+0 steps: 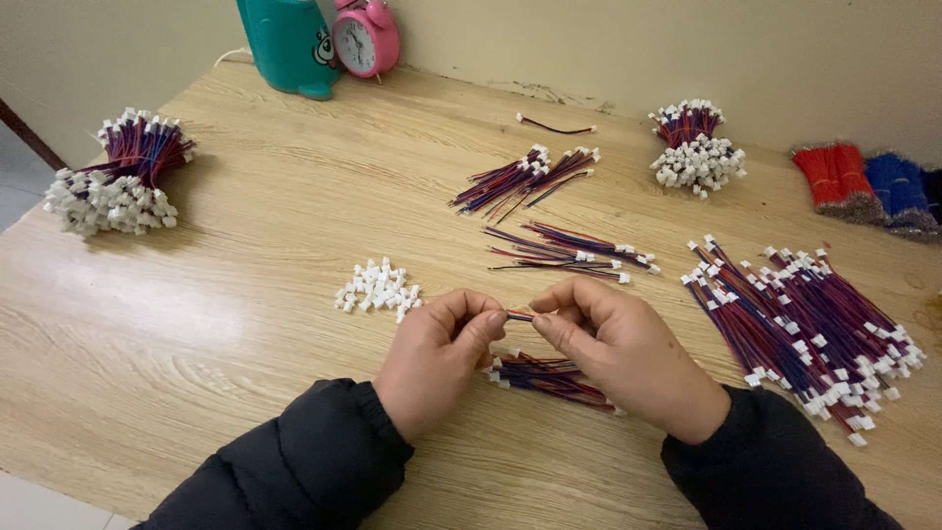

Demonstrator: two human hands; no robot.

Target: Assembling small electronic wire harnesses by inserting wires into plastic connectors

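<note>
- A thin red-and-blue twin-wire lead (518, 315) is held level above the pale wooden table (245, 294), between the two hands and just in front of the body.
- The left hand (437, 355) is curled, with thumb and forefinger pressed together on the lead's left end; whether a connector is already inside that pinch cannot be told.
- The right hand (623, 348) is closed in the same way, thumb and forefinger pinching the lead just beside the left fingertips; the remaining fingers are folded under.
- A small loose heap of white plastic connector housings (378, 288) lies on the table just beyond the left hand, apart from it.
- A short pile of finished-looking red-and-blue leads with white ends (549, 378) lies directly beneath the hands.
- A large fan of similar leads with white plugs (805, 334) is spread to the right; smaller groups (525, 177) and (569, 252) lie further back.
- Judgement: the seating of the wire end is best done with both pinches kept close to the tip, so that the thin wire is not bent.
- Judgement: the lead should be held straight and in line with the housing, and the colour order checked before pressure is applied.
- Judgement: the grip should be firm but short, so that the terminal is not crushed.
</note>
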